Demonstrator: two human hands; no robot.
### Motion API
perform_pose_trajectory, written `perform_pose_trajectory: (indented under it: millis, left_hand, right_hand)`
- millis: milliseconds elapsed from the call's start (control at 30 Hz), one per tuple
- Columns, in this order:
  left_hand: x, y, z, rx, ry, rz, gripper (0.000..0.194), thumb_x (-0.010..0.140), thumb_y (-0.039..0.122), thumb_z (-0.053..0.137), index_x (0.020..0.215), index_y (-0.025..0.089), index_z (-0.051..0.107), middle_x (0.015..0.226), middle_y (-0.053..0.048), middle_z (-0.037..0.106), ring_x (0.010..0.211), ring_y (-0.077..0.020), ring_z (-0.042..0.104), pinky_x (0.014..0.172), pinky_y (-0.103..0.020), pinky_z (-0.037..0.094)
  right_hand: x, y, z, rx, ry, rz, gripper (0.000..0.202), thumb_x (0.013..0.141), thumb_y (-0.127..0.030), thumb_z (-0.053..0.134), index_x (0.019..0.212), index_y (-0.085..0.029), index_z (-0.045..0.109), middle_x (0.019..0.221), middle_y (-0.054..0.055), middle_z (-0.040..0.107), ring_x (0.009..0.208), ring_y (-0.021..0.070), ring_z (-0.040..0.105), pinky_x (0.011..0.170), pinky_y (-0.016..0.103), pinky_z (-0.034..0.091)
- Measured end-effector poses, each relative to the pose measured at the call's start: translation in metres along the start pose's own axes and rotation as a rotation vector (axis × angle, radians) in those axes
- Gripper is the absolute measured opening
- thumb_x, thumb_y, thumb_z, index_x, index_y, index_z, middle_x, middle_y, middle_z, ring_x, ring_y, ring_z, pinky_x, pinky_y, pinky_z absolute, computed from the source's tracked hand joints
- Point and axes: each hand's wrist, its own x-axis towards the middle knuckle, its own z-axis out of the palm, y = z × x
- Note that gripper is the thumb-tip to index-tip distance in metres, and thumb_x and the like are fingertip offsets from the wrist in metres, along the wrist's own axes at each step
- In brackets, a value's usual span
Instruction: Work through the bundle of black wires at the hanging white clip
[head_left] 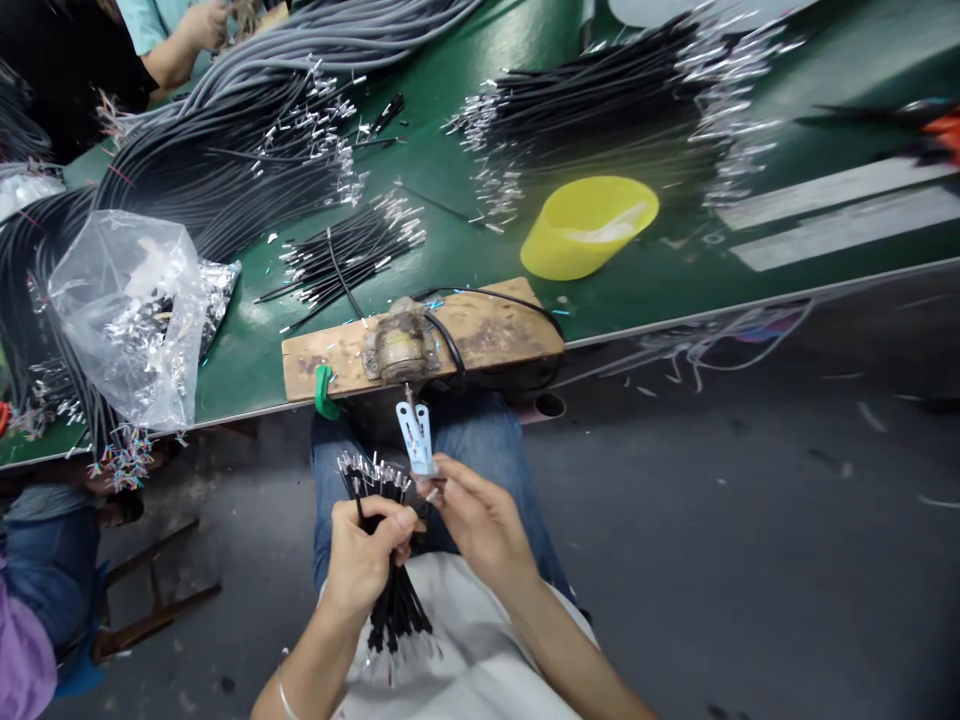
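Observation:
My left hand (369, 548) is closed around a bundle of short black cables (401, 610), whose bare silvery ends fan out above and below the fist. Just to its right, my right hand (476, 510) pinches at the lower end of a light-blue clip (415, 438) that looks like a clothes peg. What lies between those fingertips is too small to make out. The clip sits on the shaft of a small worn motor (401, 345), which is fixed to a wooden board (495, 322) at the table edge.
On the green table (442, 150) lie a small cable pile (352, 255), a larger black bundle (600, 85), long grey cables (330, 40) and a yellow cup (585, 230). A clear plastic bag (127, 310) stands left. Another person's hand (202, 25) shows at top left; a wooden stool (157, 600) stands below.

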Motion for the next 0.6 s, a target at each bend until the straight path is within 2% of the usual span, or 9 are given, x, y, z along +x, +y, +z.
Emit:
perform_pose_trajectory:
  millis: [100, 167, 233, 333, 400, 500, 567, 600]
  left_hand:
    - [0.001, 0.001, -0.002, -0.025, -0.032, -0.035, 0.028, 0.085, 0.032, 0.055, 0.066, 0.011, 0.055, 0.053, 0.005, 0.049, 0.041, -0.0037, 0.042, 0.040, -0.017, 0.037]
    - [0.000, 0.002, -0.002, -0.040, -0.057, -0.052, 0.031, 0.085, 0.034, 0.055, 0.065, 0.011, 0.054, 0.051, 0.006, 0.048, 0.039, -0.0034, 0.040, 0.039, -0.016, 0.035]
    - [-0.001, 0.004, -0.001, -0.050, -0.063, -0.057, 0.033, 0.080, 0.038, 0.060, 0.063, 0.011, 0.055, 0.049, 0.006, 0.048, 0.038, -0.0032, 0.039, 0.038, -0.017, 0.034]
    - [-0.005, 0.006, 0.003, -0.060, 0.001, -0.039, 0.036, 0.064, 0.044, 0.073, 0.061, 0.012, 0.056, 0.043, 0.007, 0.044, 0.037, -0.0032, 0.037, 0.038, -0.018, 0.032]
    - [-0.006, 0.008, 0.006, -0.063, 0.056, -0.021, 0.039, 0.056, 0.047, 0.077, 0.061, 0.013, 0.057, 0.042, 0.006, 0.043, 0.037, -0.0038, 0.037, 0.038, -0.020, 0.031]
    - [-0.006, 0.010, 0.009, -0.047, 0.088, -0.001, 0.038, 0.057, 0.049, 0.075, 0.061, 0.013, 0.062, 0.041, 0.004, 0.045, 0.037, -0.0052, 0.038, 0.038, -0.021, 0.031]
    - [-0.004, 0.012, 0.008, -0.024, 0.084, 0.013, 0.039, 0.062, 0.050, 0.072, 0.064, 0.011, 0.067, 0.040, 0.003, 0.046, 0.036, -0.0057, 0.038, 0.038, -0.022, 0.031]
    - [-0.003, 0.013, 0.007, -0.011, 0.081, 0.023, 0.039, 0.064, 0.050, 0.070, 0.065, 0.011, 0.069, 0.039, 0.002, 0.047, 0.035, -0.0058, 0.039, 0.037, -0.022, 0.031]
  right_hand:
    - [0.002, -0.004, -0.012, -0.237, -0.109, -0.158, 0.015, 0.077, -0.034, 0.063, 0.073, -0.020, 0.066, 0.071, 0.005, 0.057, 0.065, 0.0172, 0.049, 0.058, 0.030, 0.039]
    - [0.004, -0.005, -0.016, -0.251, -0.141, -0.182, 0.017, 0.076, -0.034, 0.064, 0.066, -0.019, 0.063, 0.064, 0.003, 0.054, 0.061, 0.0167, 0.048, 0.055, 0.029, 0.038]
    - [0.003, -0.004, -0.014, -0.220, -0.116, -0.155, 0.024, 0.076, -0.037, 0.064, 0.061, -0.019, 0.059, 0.060, 0.002, 0.050, 0.059, 0.0161, 0.046, 0.054, 0.029, 0.037]
    - [-0.002, 0.000, -0.004, -0.194, -0.010, -0.131, 0.027, 0.079, -0.037, 0.060, 0.059, -0.019, 0.054, 0.059, 0.000, 0.046, 0.056, 0.0148, 0.045, 0.052, 0.028, 0.036]
    - [-0.006, 0.001, 0.002, -0.270, 0.088, -0.242, 0.024, 0.082, -0.030, 0.056, 0.061, -0.020, 0.052, 0.059, 0.000, 0.046, 0.056, 0.0150, 0.044, 0.052, 0.028, 0.036]
    - [-0.008, 0.000, 0.003, -0.521, 0.196, -0.570, 0.016, 0.080, -0.018, 0.055, 0.065, -0.022, 0.055, 0.062, 0.002, 0.051, 0.061, 0.0174, 0.046, 0.056, 0.031, 0.038]
    - [-0.006, -0.003, 0.000, -0.603, 0.152, -0.659, 0.014, 0.079, -0.017, 0.057, 0.067, -0.023, 0.058, 0.064, 0.003, 0.054, 0.064, 0.0188, 0.048, 0.060, 0.033, 0.039]
    - [-0.004, -0.005, -0.003, -0.575, 0.095, -0.614, 0.014, 0.080, -0.020, 0.057, 0.066, -0.023, 0.059, 0.064, 0.003, 0.054, 0.065, 0.0189, 0.048, 0.060, 0.033, 0.040]
